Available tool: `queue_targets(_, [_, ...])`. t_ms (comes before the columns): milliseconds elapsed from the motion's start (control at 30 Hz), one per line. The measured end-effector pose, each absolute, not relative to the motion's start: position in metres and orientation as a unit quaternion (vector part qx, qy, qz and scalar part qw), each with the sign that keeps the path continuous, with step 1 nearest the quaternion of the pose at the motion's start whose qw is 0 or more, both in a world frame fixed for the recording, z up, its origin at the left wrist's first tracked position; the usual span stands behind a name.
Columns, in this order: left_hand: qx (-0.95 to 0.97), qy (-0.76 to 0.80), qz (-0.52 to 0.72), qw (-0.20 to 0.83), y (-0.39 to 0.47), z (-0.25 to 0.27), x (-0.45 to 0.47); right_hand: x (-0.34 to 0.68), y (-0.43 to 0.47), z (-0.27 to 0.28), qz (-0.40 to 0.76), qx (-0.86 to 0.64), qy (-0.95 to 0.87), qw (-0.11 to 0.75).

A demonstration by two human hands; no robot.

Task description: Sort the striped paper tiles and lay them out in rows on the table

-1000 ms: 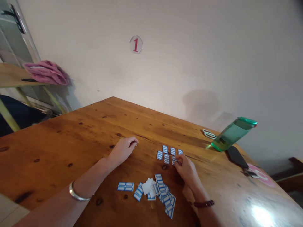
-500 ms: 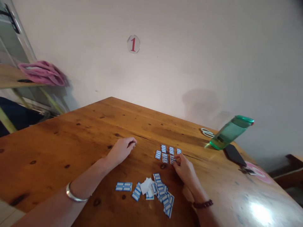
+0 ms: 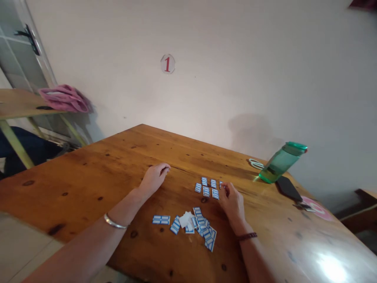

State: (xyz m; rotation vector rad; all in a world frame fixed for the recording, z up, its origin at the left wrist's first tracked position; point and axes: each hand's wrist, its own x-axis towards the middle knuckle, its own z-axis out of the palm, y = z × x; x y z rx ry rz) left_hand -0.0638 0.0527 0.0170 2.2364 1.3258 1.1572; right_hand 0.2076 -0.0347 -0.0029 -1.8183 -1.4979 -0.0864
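Observation:
My left hand (image 3: 156, 177) rests on the wooden table with its fingers curled closed, and I see nothing in it. My right hand (image 3: 232, 200) has its fingertips pinched at a small blue-and-white label sticker (image 3: 220, 183), which they partly cover. Left of that hand lie similar label pieces in two short rows, among them one label piece (image 3: 215, 193) close to the fingers. Nearer to me is a loose pile of blue-bordered label sheets (image 3: 203, 226) with white paper scraps (image 3: 186, 220) on top. A label sheet (image 3: 161, 219) lies apart on the left.
A green bottle (image 3: 281, 163) stands at the right beside a black phone (image 3: 288, 188). A white cable (image 3: 255, 163) lies behind it. Keys (image 3: 303, 205) rest by a pink disc (image 3: 318, 210). Beyond the table is a wall; pink cloth (image 3: 64, 98) lies on another table.
My right hand has shifted from the lower row's right-hand label piece to the upper row's right-hand one. The left hand keeps its curled pose. The camera view has shifted slightly.

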Motion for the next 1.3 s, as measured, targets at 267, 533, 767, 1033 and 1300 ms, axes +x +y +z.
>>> queue_targets(267, [0.814,0.429,0.345,0.186,0.001,0.039,-0.066,0.183,-0.081,0.017,0.011,-0.658,-0.655,0.371])
queue_targets(533, [0.875,0.414,0.176,0.181,-0.083,0.019,-0.053,0.142,-0.139,-0.002,0.052,-0.627,-0.735,0.253])
queue_targets(767, [0.91,0.372,0.128,0.13,-0.105,0.0,-0.042,0.13,-0.163,-0.002,0.088,-0.664,-0.722,0.174])
queue_targets(1033, [0.872,0.397,0.249,0.143,-0.113,0.001,-0.058,0.161,-0.181,-0.022,0.031,-0.62,-0.712,0.329])
queue_targets(1300, [0.9,0.394,0.159,0.097,-0.118,0.02,-0.03,0.167,-0.183,-0.026,0.08,-0.657,-0.58,0.476])
